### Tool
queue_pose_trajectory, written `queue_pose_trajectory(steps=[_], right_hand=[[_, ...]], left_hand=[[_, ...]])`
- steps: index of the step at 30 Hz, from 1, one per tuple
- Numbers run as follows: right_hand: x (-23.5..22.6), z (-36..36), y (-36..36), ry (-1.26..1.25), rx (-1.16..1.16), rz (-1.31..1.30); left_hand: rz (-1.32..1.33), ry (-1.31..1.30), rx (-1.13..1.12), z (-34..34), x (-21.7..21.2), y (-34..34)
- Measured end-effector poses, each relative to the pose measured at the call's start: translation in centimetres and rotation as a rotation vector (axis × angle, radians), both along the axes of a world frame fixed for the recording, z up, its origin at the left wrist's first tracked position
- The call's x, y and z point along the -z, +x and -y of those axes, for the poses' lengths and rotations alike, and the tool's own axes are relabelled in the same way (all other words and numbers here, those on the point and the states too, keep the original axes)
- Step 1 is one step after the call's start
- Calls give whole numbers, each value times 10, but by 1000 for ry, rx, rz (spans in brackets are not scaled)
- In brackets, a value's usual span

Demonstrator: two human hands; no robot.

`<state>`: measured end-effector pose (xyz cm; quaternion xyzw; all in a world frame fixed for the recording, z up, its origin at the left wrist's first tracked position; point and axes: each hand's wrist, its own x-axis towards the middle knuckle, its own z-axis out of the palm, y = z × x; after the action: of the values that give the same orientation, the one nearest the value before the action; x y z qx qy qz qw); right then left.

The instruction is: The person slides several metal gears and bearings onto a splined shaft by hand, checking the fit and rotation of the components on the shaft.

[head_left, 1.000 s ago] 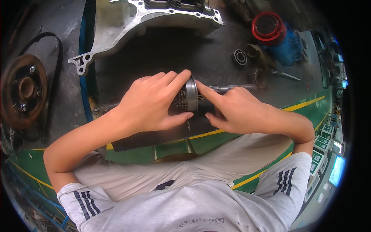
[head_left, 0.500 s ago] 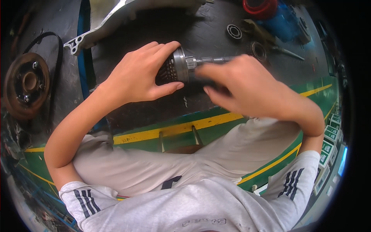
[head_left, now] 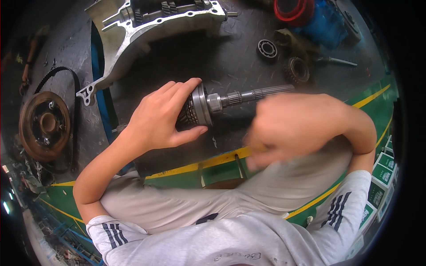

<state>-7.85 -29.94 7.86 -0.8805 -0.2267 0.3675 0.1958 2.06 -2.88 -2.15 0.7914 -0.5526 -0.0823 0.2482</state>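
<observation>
**Holding a geared shaft [head_left: 234, 98] in the left grip [head_left: 160, 116]**

The left grip is wrapped around the geared end of the shaft, fingers over the far side and thumb along the near side, just beside a smooth metal ring [head_left: 203, 106]. From there the splined length runs out to the right, above the dark counter [head_left: 237, 40]; whether it rests on it cannot be told.

The right grip [head_left: 299, 126] is blurred just on the near side of the shaft's right end. Its fingers bend inward, but whether they are open or closed, or touch the shaft, cannot be told.

Beyond the right grip lie a toothed ring [head_left: 290, 70], a ball bearing [head_left: 267, 48] and a thin rod [head_left: 341, 61]; farther off is a blue part [head_left: 324, 31] with a red collar [head_left: 306, 15]. Beyond the left grip stands a silver housing [head_left: 138, 30]. Well left of that grip are a rusty wheel [head_left: 33, 128] and a black belt [head_left: 76, 99].
</observation>
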Motion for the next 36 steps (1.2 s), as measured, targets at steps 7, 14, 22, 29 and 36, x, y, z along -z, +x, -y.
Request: queue_pose_trajectory(steps=[7, 14, 22, 29, 36], right_hand=[[8, 15, -14, 100, 164, 145], [28, 5, -18, 36, 169, 178], [20, 4, -21, 79, 43, 202], [26, 5, -14, 81, 253, 205], [21, 7, -35, 64, -223, 65]], left_hand=[[54, -10, 2, 2, -1, -7], [89, -26, -11, 0, 3, -10], [81, -4, -42, -1, 3, -10], [74, -16, -84, 1, 3, -12], [57, -17, -77, 0, 4, -14]])
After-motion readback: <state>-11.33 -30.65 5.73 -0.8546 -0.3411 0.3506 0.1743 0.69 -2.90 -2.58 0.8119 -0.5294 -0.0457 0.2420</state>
